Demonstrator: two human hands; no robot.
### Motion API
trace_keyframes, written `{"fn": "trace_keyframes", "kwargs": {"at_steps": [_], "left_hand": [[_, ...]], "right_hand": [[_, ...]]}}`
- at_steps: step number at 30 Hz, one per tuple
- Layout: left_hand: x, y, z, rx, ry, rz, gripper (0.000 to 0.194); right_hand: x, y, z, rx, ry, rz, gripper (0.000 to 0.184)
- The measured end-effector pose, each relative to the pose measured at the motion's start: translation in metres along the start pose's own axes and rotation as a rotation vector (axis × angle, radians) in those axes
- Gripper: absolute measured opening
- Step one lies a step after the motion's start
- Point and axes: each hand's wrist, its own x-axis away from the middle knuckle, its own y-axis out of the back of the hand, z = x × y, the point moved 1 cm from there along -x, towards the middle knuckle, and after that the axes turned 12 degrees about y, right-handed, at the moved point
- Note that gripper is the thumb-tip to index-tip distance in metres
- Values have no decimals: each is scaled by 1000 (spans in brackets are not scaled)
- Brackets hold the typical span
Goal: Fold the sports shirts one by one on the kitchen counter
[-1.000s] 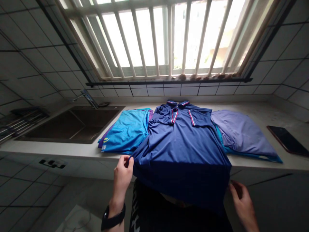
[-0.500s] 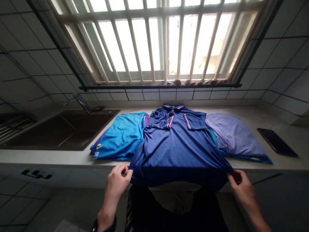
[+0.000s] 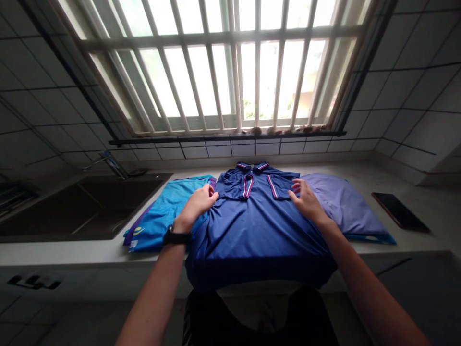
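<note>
A navy polo shirt (image 3: 252,230) with red-and-white striped trim lies on the counter, collar toward the window. Both its sleeves are folded inward over the chest, and its lower hem drapes past the counter's front edge. My left hand (image 3: 200,202), with a black band at the wrist, is at the shirt's left side by the folded sleeve, thumb and fingers curved and slightly apart. Close to the other sleeve, my right hand (image 3: 305,198) has its fingers spread. Neither hand grips the fabric.
Folded blue and purple clothes (image 3: 158,211) lie left of the shirt, and a lavender garment (image 3: 342,202) on blue cloth lies right. A phone (image 3: 399,211) rests farther right. At the left are a dark sink (image 3: 82,206) and a faucet (image 3: 114,166). Behind stands a barred window (image 3: 230,72).
Both hands have let go of the shirt's lower corners and moved up to its sides near the sleeves. The hem hangs over the counter edge. The camera view has shifted slightly.
</note>
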Motion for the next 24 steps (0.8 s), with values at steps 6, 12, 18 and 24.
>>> {"fn": "trace_keyframes", "kwargs": {"at_steps": [6,12,18,24], "left_hand": [[-82,-42,-17,-222,69,-33,41],[-99,-91,-2,-157,4,-43,26],[-120,-90,11,598,103,129,31],[-110,-81,8,1005,335,382,36]], "right_hand": [[-86,-58,-38,360,-319,169,64],[-92,-74,-74,404,-409,187,62],[-99,-76,-91,319,-434,22,68],[-106,-74,-101,-153,-519,16,42]]}}
